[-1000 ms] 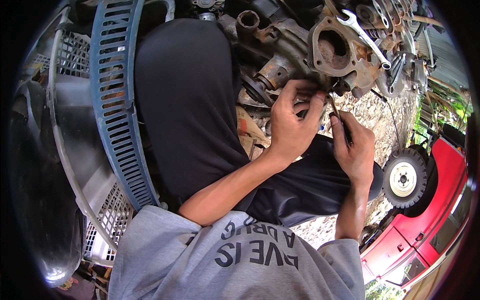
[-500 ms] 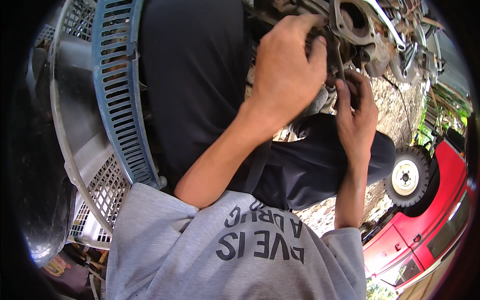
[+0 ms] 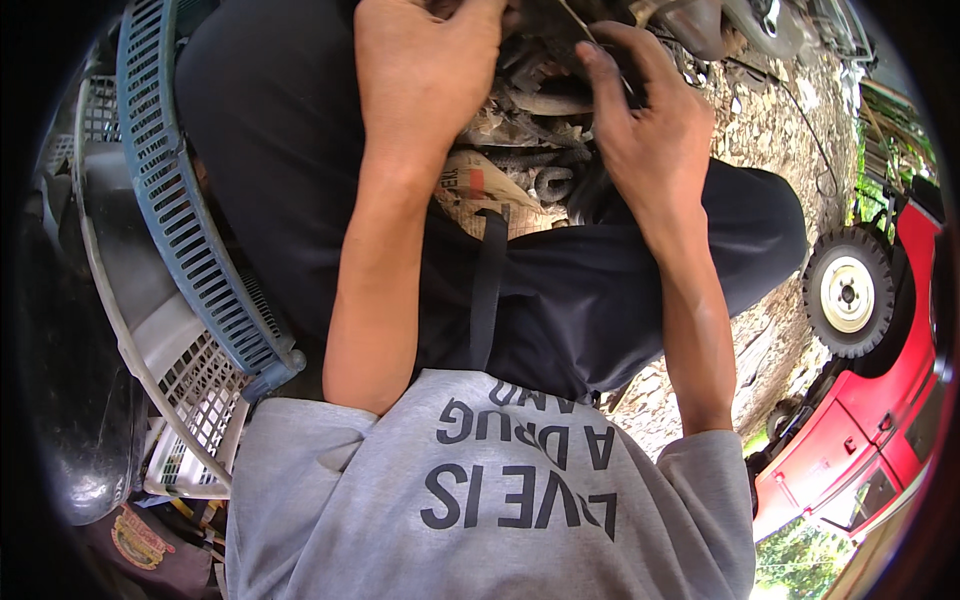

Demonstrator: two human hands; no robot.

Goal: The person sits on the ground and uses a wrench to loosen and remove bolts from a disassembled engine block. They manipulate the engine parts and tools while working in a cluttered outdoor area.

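My left hand (image 3: 428,85) is at the upper edge, its fingers curled together and partly cut off by the frame. What they grip is hidden. To its right, my right hand (image 3: 655,120) pinches the edge of a dark flat piece (image 3: 556,38) with a thin pale rim, between thumb and fingers. The piece runs out of the frame at the top, so its kind does not show. Below and between my hands lie greasy metal parts (image 3: 545,103) and a printed brown sack or carton (image 3: 478,190) near my crossed legs.
On the left stand a blue slatted plastic crate (image 3: 160,180) and a pale plastic basket (image 3: 105,250). Metal engine parts (image 3: 765,25) fill the upper right. Further right are gravelly ground (image 3: 790,130), a wheel with a tyre (image 3: 848,293) and a red vehicle (image 3: 860,410).
Both hands have moved toward the upper edge and farther apart, the left one leftward. The view has shifted, and the engine parts have slid up and right. The dark piece now shows between my hands.
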